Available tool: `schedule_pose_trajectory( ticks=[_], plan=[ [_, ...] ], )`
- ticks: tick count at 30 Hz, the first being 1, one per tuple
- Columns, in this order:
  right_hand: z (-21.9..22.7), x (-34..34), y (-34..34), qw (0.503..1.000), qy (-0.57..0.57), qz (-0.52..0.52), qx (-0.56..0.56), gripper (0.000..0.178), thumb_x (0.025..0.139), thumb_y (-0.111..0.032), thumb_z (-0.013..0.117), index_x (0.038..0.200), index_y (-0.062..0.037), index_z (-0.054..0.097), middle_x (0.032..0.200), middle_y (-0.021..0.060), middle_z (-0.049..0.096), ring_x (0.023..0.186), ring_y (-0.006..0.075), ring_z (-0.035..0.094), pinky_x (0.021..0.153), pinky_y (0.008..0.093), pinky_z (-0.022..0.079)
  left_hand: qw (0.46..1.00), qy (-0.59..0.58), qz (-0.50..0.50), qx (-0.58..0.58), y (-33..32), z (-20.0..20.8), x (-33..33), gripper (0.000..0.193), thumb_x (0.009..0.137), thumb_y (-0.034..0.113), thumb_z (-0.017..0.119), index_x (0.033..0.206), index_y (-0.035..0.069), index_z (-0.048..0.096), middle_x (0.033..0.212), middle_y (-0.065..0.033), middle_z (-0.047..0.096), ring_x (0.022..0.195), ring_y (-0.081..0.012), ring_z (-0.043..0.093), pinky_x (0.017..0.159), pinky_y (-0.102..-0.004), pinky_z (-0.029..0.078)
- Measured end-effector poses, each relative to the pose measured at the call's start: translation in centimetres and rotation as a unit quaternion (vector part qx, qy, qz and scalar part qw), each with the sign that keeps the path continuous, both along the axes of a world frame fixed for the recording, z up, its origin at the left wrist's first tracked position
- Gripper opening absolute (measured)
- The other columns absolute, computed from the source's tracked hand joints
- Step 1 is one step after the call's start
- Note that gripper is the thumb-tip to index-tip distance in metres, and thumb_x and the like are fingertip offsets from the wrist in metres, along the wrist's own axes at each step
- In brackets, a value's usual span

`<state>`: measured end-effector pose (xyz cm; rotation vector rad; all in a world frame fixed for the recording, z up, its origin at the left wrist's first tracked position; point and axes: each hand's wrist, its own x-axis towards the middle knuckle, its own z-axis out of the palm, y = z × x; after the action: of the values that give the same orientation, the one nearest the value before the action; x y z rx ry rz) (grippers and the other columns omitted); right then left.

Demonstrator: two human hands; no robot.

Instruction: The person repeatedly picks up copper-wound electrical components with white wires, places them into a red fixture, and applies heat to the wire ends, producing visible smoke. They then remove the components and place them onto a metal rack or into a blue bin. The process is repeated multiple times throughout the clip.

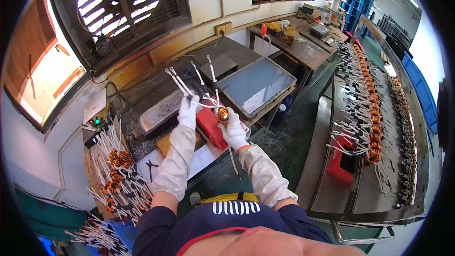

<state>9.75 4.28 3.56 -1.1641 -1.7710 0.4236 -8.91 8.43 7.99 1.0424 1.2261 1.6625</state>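
My right hand, in a white glove, is closed round a small ring-shaped copper coil. Long white-sleeved wire leads with ring terminals on their ends fan up and away from the coil. My gloved left hand pinches the leftmost leads low down; its fingertips are slightly smeared. Both hands are above a red box on the bench. To the left of it is a narrow metal trough with a silvery, crusted surface.
A wide tray with a smooth grey surface lies behind my right hand. Pliers rest on the left, near piled copper coils with white leads. At right, a metal rack carries long rows of coils. A fan fills the window.
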Motion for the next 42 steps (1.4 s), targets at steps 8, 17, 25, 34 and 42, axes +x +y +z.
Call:
schedule_pose_trajectory(
  ticks=[8, 17, 25, 34, 42],
  plan=[
    [0.1, 0.3, -0.3, 1.0, 0.008, -0.001, -0.02, 0.072, 0.079, -0.01, 0.069, 0.14, -0.0044, 0.033, 0.116, 0.027, 0.049, 0.109, 0.0446, 0.053, 0.093, 0.0463, 0.045, 0.91, 0.386, -0.121, -0.093, -9.8, -7.2, 5.2, 0.053, 0.097, 0.034, 0.049, 0.143, 0.009, 0.041, 0.136, -0.0198, 0.053, 0.121, -0.0351, 0.055, 0.101, -0.0384, 0.044],
    [-0.6, 0.9, 0.1, 0.992, 0.113, 0.009, -0.063, 0.066, 0.078, -0.014, 0.074, 0.134, -0.0016, 0.042, 0.12, 0.0193, 0.056, 0.113, 0.0315, 0.057, 0.097, 0.0375, 0.045, 0.776, 0.58, -0.172, -0.179, -10.3, -6.4, 6.4, 0.056, 0.094, 0.037, 0.042, 0.148, 0.026, 0.029, 0.152, -0.0064, 0.036, 0.1, -0.0411, 0.064, 0.088, -0.0491, 0.052],
    [0.1, 4.5, 1.6, 0.993, 0.09, -0.035, -0.063, 0.059, 0.083, -0.02, 0.069, 0.135, -0.0056, 0.045, 0.127, 0.0185, 0.055, 0.116, 0.0328, 0.057, 0.097, 0.0365, 0.046, 0.788, 0.576, -0.157, -0.148, -10.5, -7.0, 5.8, 0.055, 0.095, 0.034, 0.042, 0.148, 0.026, 0.028, 0.154, -0.0047, 0.033, 0.102, -0.0406, 0.063, 0.087, -0.0488, 0.051],
    [1.1, 14.7, 0.4, 0.967, -0.049, -0.203, -0.147, 0.052, 0.083, -0.026, 0.06, 0.133, -0.0198, 0.047, 0.12, 0.0181, 0.057, 0.109, 0.0397, 0.058, 0.091, 0.0447, 0.048, 0.812, 0.54, -0.165, -0.151, -10.8, -6.7, 5.8, 0.055, 0.095, 0.033, 0.044, 0.147, 0.022, 0.032, 0.152, -0.0094, 0.035, 0.122, -0.036, 0.052, 0.099, -0.0443, 0.045],
    [2.0, 20.6, 0.4, 0.934, -0.146, -0.212, -0.246, 0.055, 0.08, -0.026, 0.062, 0.133, -0.018, 0.049, 0.122, 0.0195, 0.058, 0.111, 0.0397, 0.058, 0.093, 0.0447, 0.048, 0.807, 0.543, -0.175, -0.154, -10.7, -6.0, 6.0, 0.056, 0.095, 0.032, 0.044, 0.149, 0.022, 0.031, 0.153, -0.009, 0.033, 0.119, -0.0356, 0.054, 0.097, -0.0439, 0.046]
  ],
)
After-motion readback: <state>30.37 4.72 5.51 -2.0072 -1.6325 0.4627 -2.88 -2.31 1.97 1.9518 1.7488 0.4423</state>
